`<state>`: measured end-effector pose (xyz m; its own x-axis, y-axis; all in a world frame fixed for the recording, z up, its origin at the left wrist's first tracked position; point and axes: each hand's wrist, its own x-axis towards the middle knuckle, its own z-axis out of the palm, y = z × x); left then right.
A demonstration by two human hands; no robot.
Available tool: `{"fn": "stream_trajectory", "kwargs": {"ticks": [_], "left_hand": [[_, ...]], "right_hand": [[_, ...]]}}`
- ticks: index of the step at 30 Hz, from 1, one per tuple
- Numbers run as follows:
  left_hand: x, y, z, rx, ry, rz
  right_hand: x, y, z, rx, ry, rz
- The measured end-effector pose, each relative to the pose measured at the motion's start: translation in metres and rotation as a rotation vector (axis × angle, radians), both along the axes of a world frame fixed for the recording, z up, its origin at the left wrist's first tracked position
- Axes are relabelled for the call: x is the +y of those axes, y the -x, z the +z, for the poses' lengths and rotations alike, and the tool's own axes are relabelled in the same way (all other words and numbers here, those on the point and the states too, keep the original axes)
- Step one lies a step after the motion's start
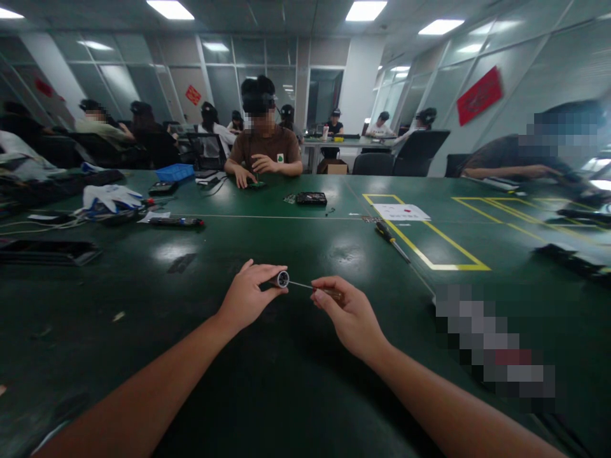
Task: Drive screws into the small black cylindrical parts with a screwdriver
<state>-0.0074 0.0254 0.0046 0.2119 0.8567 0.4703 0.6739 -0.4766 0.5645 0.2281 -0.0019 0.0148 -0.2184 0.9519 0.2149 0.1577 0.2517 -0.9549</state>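
Observation:
Over the green table [191, 375], my left hand [251, 292] is closed around a short dark cylinder [282, 279] with a pale ring at its open end, which faces right and toward me. My right hand [351, 312] grips a screwdriver [337, 295] with an amber-brown handle. Its thin metal shaft points left, and the tip meets the rim or opening of the cylinder; whether it sits inside is too small to tell. Most of the cylinder's body is hidden behind my left fingers.
A black-and-yellow screwdriver [391, 240] lies right of centre, by a white paper [401, 212] and yellow tape outlines. White gloves [112, 198], a blue tray [174, 172] and a black device [311, 198] lie farther back. Opposite, a person [265, 143] handles a small board.

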Motion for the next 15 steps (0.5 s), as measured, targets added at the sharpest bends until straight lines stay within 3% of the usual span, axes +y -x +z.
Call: {"fn": "stream_trajectory", "kwargs": {"ticks": [5, 11, 15], "left_hand": [[0.000, 0.001, 0.000, 0.022, -0.025, 0.013], [0.001, 0.004, 0.002, 0.028, -0.060, 0.028], [0.002, 0.005, 0.002, 0.032, -0.113, 0.022]], "right_hand": [[0.000, 0.001, 0.002, 0.008, -0.002, -0.028], [0.000, 0.000, 0.010, -0.192, 0.038, -0.085], [0.002, 0.000, 0.004, -0.086, 0.003, -0.054]]}}
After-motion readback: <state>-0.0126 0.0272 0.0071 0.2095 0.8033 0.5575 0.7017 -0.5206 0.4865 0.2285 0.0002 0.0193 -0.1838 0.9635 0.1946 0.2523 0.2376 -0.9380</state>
